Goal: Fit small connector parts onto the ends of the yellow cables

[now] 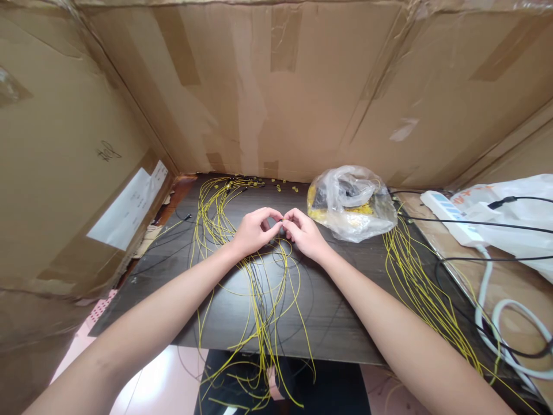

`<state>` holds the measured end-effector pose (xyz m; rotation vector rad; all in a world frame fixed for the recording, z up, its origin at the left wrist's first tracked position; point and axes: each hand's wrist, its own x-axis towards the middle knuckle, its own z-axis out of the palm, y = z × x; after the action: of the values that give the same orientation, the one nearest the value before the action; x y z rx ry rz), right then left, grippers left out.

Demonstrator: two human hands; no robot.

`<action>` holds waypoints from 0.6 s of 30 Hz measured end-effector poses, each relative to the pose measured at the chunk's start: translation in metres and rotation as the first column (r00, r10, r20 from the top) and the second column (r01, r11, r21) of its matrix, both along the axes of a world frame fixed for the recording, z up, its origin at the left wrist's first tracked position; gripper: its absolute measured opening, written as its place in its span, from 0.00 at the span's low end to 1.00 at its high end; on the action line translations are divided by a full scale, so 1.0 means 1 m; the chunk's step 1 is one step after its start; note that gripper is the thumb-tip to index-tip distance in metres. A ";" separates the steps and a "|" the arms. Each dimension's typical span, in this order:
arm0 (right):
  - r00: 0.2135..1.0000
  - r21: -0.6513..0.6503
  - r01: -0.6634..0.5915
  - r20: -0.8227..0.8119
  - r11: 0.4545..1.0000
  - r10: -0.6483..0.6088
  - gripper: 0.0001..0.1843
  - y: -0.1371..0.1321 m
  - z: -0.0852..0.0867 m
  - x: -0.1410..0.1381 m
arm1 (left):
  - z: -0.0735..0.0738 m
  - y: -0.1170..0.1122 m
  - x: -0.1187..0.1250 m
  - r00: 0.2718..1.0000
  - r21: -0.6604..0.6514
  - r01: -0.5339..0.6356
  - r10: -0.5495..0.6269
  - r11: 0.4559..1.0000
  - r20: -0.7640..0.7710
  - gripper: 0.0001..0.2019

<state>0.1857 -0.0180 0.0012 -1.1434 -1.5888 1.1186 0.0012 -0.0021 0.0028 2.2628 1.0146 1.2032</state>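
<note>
We have both bare hands raised over the dark, wood-grained bench (345, 300), their fingertips meeting near its middle. The grip of our left hand (256, 231) is closed, thumb and forefinger pinched together on a small dark piece (282, 219); the grip of our right hand (306, 235) closes on that same piece from the other side. It sits right at the fingertips, between the two hands and well forward of both palms. The fingers cover most of it, so we cannot tell its shape, nor whether a wire runs into it.

Just below the pinch we see loose strands of thin yellow wire (262, 346) passing between our forearms and hanging over the bench's near edge. Beyond our left hand lies a curved bundle of thin yellow wires with dark ends (211, 199), and farther left a single black wire tip (187, 217). Small yellow pieces (279, 188) are scattered near the brown cardboard wall (259, 104). Near our right hand, apart from it, rests a clear plastic bag with yellow contents (352, 222); beside that, a second yellow wire bundle (400, 253) trails toward us.
</note>
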 end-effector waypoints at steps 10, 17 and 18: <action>1.000 0.012 -0.018 0.023 1.000 0.018 0.18 0.000 0.000 0.000 | 0.002 -0.002 0.000 1.000 -0.010 -0.001 0.001 1.000 -0.007 0.05; 1.000 0.004 -0.013 0.015 1.000 0.013 0.14 0.001 -0.001 0.001 | 0.000 -0.001 0.000 1.000 -0.016 0.011 -0.011 1.000 -0.004 0.05; 1.000 0.008 -0.016 0.026 1.000 0.016 0.16 0.001 -0.001 0.001 | 0.000 -0.001 0.000 1.000 -0.016 0.013 -0.013 1.000 -0.005 0.05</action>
<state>0.1863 -0.0169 0.0003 -1.1456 -1.6237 1.1113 0.0012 -0.0026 0.0028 2.2581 1.0063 1.1810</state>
